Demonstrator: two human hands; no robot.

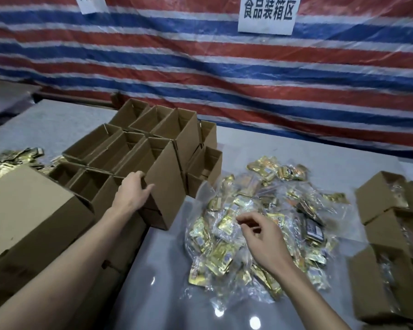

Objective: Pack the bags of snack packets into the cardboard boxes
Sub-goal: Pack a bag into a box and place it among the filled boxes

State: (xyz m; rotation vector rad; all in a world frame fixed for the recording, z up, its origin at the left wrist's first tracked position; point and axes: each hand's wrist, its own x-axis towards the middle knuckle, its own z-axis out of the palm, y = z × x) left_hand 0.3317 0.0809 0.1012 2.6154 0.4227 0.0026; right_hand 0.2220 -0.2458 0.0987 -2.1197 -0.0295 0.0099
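Bags [260, 225] of gold snack packets heaped between open brown boxes.

The clear plastic bags lie in a loose, crumpled pile right of centre, each stuffed with small gold and yellow packets, a few dark ones among them; they overlap and tilt every way. To the left, empty boxes [138, 148] stand upright in tight rows, stacked in tiers, flaps open, the nearest one at the pile's left edge. A larger closed box [29, 210] sits at the near left. At the right edge, filled boxes [388, 225] stand in a row from near to far, mouths open, clear plastic and packets showing inside them.
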